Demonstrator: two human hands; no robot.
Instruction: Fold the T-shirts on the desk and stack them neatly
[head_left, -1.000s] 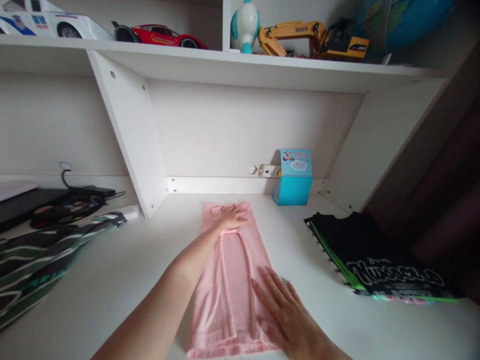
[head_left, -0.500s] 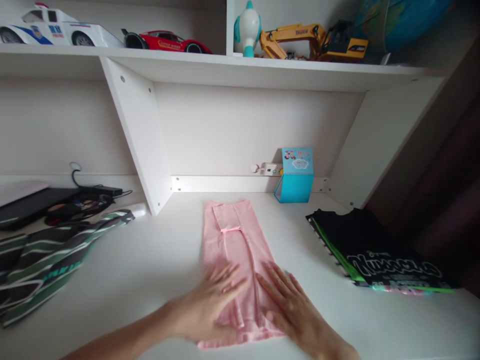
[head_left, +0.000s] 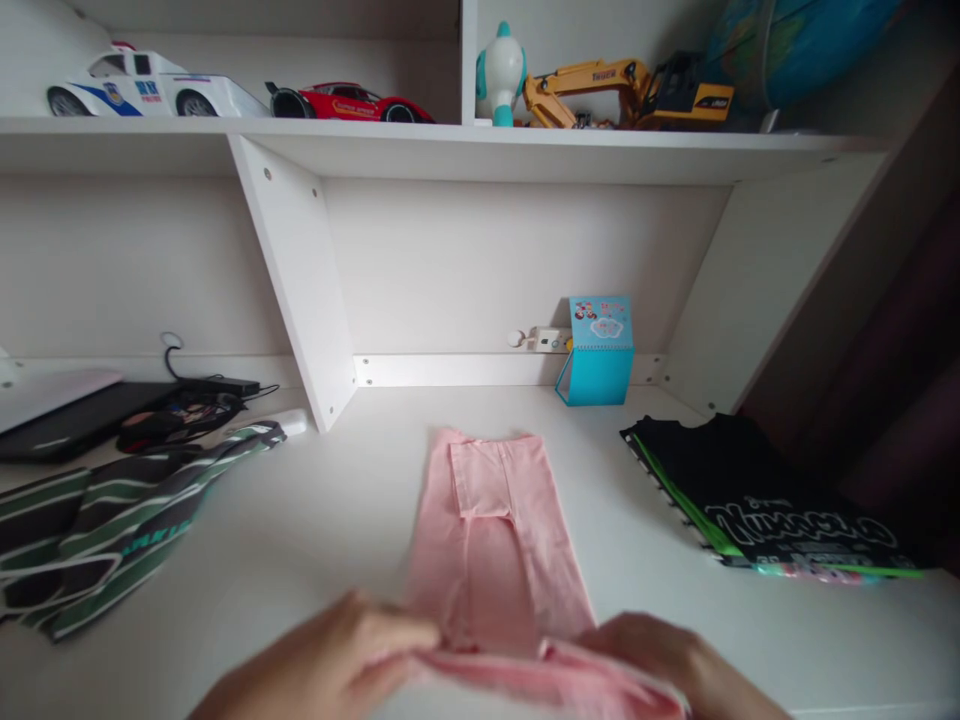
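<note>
A pink shirt [head_left: 499,560] lies lengthwise on the white desk with its sides and sleeves folded inward. Its near end is lifted off the desktop and held between my two hands. My left hand [head_left: 352,645], blurred, pinches the left corner of that raised end. At the right corner, my right hand [head_left: 652,650] has its fingers closed on the cloth, with the fingertips partly hidden. The far part of the shirt rests flat.
Right of the shirt lies a stack of folded dark shirts [head_left: 772,500]. A striped green garment [head_left: 135,510] is at left, near a black laptop [head_left: 82,420] and cables. A blue desk calendar [head_left: 600,375] stands at the back. Toy vehicles [head_left: 352,103] line the shelf above.
My hands went from lying flat on the pink shirt to gripping its near end and lifting it. The shirt has shifted a little toward me, and the view has moved slightly.
</note>
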